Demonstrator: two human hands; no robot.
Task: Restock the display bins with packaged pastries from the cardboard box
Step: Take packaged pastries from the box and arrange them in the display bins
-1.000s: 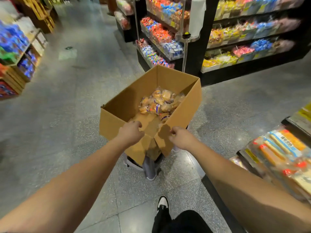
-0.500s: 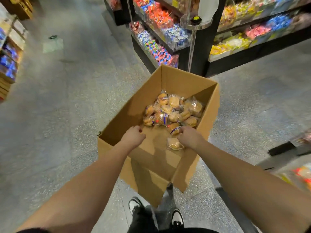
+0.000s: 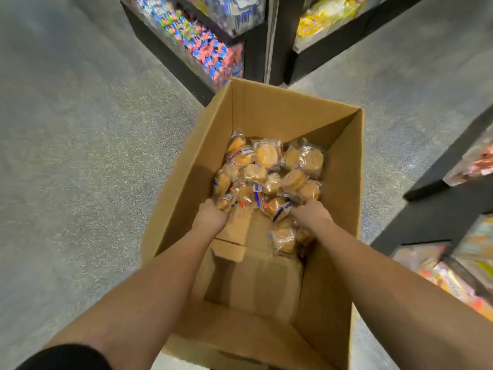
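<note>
An open cardboard box (image 3: 344, 161) stands on the floor below me. A pile of clear-wrapped round golden pastries (image 3: 266, 169) fills its far half. Both my arms reach down into the box. My left hand (image 3: 210, 216) is at the near left edge of the pile, its fingers curled down onto a packet (image 3: 225, 202). My right hand (image 3: 310, 213) is at the near right edge, its fingers curled around a blue-labelled packet (image 3: 280, 209). Both hands' fingertips are hidden among the wrappers. One more packet (image 3: 284, 240) lies just below my right wrist.
Black display shelves with bins of colourful sweets (image 3: 202, 41) stand right behind the box, beside a metal pole (image 3: 269, 38). More black shelving with packaged goods (image 3: 453, 268) runs along the right. Grey speckled floor (image 3: 80, 156) spreads to the left.
I have leaned in over the box. Both hands left its near flaps and went down and forward into the pastry pile, where they now curl onto packets.
</note>
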